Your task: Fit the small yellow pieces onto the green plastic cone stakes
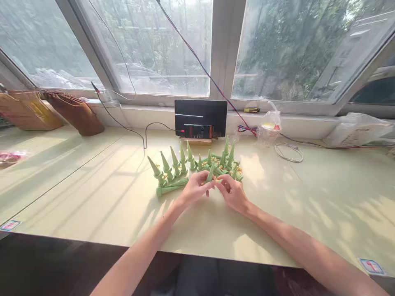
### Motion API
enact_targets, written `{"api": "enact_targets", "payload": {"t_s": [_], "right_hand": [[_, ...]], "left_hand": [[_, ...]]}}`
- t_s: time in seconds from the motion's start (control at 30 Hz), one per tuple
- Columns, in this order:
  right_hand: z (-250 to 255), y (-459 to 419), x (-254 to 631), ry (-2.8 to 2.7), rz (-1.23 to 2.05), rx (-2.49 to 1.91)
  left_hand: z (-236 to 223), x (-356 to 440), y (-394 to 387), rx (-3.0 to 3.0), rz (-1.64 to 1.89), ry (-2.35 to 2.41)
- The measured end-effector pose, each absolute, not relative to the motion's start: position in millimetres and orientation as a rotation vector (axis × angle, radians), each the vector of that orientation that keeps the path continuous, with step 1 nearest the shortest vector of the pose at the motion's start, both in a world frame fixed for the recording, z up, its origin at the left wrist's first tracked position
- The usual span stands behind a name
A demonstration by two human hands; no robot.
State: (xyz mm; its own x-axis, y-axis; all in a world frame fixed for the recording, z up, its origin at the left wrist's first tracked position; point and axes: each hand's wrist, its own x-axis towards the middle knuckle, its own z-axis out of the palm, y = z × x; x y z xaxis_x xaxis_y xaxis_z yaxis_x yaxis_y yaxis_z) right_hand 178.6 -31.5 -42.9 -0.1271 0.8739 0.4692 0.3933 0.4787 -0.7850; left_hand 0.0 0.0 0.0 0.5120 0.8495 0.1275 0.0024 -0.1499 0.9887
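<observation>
Between thumb and fingers, my left hand (198, 187) grips a green cone-shaped piece (211, 172), its point upward. My right hand (231, 190) pinches at the base of that piece from the right; a small yellowish bit seems to be at its fingertips, too small to name. Behind my left hand stands a row of green spired pieces (175, 161), with green ribbed sticks (171, 187) lying in front. More green parts and small yellowish pieces (239, 169) lie in a heap behind my right hand, with several spired pieces (230, 154) upright among them.
A tablet (200, 109) leans at the window with a phone (199, 131) before it. Cables run down to the table (92, 197). A brown bag (77, 113) stands left; a plastic-wrapped cup (269, 129), a coiled white cable (289, 153) and a yellow cutter (251, 109) are right.
</observation>
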Motion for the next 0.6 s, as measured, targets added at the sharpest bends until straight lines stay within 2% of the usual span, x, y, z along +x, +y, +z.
{"api": "enact_targets", "payload": {"t_s": [0.6], "right_hand": [[-38.3,-29.8,177.8,-1.73,0.69,-1.05]], "left_hand": [[0.8,-0.2,-1.1,1.493,0.852,0.741]]}}
